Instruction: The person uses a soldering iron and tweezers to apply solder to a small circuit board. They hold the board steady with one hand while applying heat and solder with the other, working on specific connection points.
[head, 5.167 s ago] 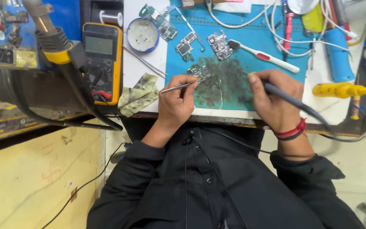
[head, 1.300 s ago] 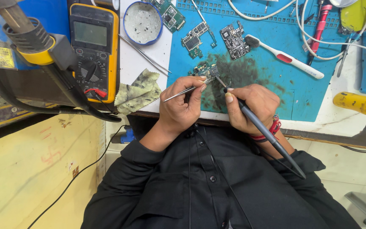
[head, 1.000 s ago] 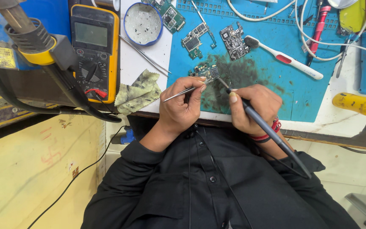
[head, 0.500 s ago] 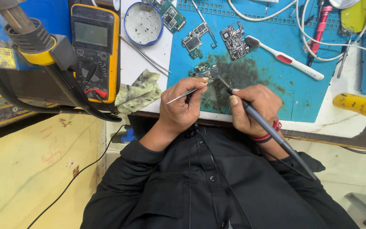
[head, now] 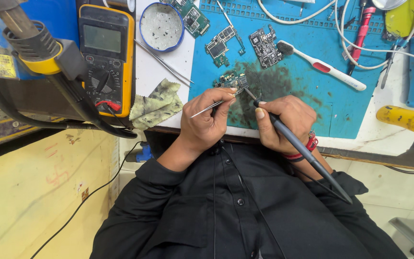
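Observation:
A small green circuit board (head: 231, 80) lies on a stained blue work mat (head: 327, 103). My left hand (head: 204, 125) is shut on thin metal tweezers (head: 212, 106), whose tips point at the board. My right hand (head: 283, 123) grips a dark soldering iron (head: 297, 145) like a pen. Its tip touches the board's near edge, and its cable runs back over my black shirt. A red band sits on my right wrist.
A yellow multimeter (head: 105, 57) and a grey hot-air handle (head: 34, 48) stand at left. A round tin (head: 161, 26), spare tweezers (head: 164, 62) and a soiled cloth (head: 156, 103) lie beside the mat. Other boards (head: 264, 45), a toothbrush (head: 327, 67) and a yellow tool (head: 406, 119) lie beyond.
My right hand has moved left from the mat's right side, bringing the soldering iron tip to the board. My left hand keeps the tweezers at the board; in the last second both hands hardly move.

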The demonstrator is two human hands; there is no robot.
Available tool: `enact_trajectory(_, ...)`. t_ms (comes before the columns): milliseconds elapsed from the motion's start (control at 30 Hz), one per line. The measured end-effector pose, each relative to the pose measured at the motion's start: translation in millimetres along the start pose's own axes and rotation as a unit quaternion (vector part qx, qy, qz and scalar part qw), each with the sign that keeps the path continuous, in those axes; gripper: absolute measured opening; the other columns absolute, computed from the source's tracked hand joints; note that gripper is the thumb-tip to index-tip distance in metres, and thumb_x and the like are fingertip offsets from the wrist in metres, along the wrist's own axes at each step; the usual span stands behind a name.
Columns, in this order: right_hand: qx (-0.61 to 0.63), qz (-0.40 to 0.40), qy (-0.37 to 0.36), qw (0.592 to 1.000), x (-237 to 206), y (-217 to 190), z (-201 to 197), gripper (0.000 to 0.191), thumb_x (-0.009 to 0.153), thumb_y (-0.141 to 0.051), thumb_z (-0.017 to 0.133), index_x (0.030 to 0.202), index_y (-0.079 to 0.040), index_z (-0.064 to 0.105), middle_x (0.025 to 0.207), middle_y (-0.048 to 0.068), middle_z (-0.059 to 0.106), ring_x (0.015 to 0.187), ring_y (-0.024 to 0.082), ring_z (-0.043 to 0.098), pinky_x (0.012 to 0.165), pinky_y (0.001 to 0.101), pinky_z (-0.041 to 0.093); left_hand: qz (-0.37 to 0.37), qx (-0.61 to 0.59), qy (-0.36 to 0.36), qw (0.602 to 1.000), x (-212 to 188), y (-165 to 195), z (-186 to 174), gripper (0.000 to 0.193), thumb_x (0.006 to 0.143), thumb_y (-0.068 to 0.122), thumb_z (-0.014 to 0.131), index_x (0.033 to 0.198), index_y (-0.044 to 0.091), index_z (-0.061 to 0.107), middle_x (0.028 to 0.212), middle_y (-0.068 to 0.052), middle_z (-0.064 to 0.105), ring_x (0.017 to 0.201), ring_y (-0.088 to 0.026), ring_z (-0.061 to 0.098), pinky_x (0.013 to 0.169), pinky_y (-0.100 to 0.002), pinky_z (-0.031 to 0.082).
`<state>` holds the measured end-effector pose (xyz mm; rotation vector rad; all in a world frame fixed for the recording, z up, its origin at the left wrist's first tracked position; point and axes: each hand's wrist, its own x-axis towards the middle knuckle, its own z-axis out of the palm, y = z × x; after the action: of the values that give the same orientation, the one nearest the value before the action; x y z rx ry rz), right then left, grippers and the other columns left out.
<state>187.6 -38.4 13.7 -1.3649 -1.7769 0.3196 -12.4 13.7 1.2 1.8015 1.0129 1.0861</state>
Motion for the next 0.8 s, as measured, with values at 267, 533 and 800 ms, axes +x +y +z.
enact_trajectory(267, -0.001, 0.004, 0.004, 1.000, 0.1, 0.1, 0.5, 0.010, 0.094, -0.002, 0.076, 0.095, -0.001, 0.065, 0.084, 0.013, 0.071, 0.068, 0.026, 0.066, 0.064, 0.0353, 0.050, 0.002, 0.004, 0.002, 1.000, 0.5, -0.6, -0.1, 0.013, 0.100, 0.002, 0.071, 0.107, 0.004, 0.061, 0.108, -0.011, 0.076, 0.096, -0.025, 0.079, 0.081, -0.031, 0.063)
enact_trajectory(533, 0.000, 0.002, 0.006, 1.000, 0.0, -0.1, 0.0, 0.011, 0.094, -0.002, 0.076, 0.095, -0.001, 0.065, 0.083, 0.012, 0.070, 0.068, 0.026, 0.067, 0.064, 0.0352, 0.051, -0.007, 0.007, 0.002, 1.000, -0.4, -0.2, 0.4, 0.013, 0.100, 0.002, 0.072, 0.107, 0.004, 0.061, 0.108, -0.011, 0.076, 0.095, -0.024, 0.079, 0.079, -0.031, 0.063)
enact_trajectory(800, -0.007, 0.008, 0.007, 1.000, 0.1, -1.1, -0.2, 0.010, 0.094, -0.002, 0.076, 0.094, -0.001, 0.066, 0.083, 0.012, 0.070, 0.067, 0.026, 0.066, 0.063, 0.0352, 0.050, -0.006, 0.004, 0.002, 1.000, -1.0, -1.5, 1.0, 0.012, 0.100, 0.003, 0.072, 0.106, 0.004, 0.062, 0.107, -0.011, 0.076, 0.094, -0.024, 0.079, 0.078, -0.030, 0.063)
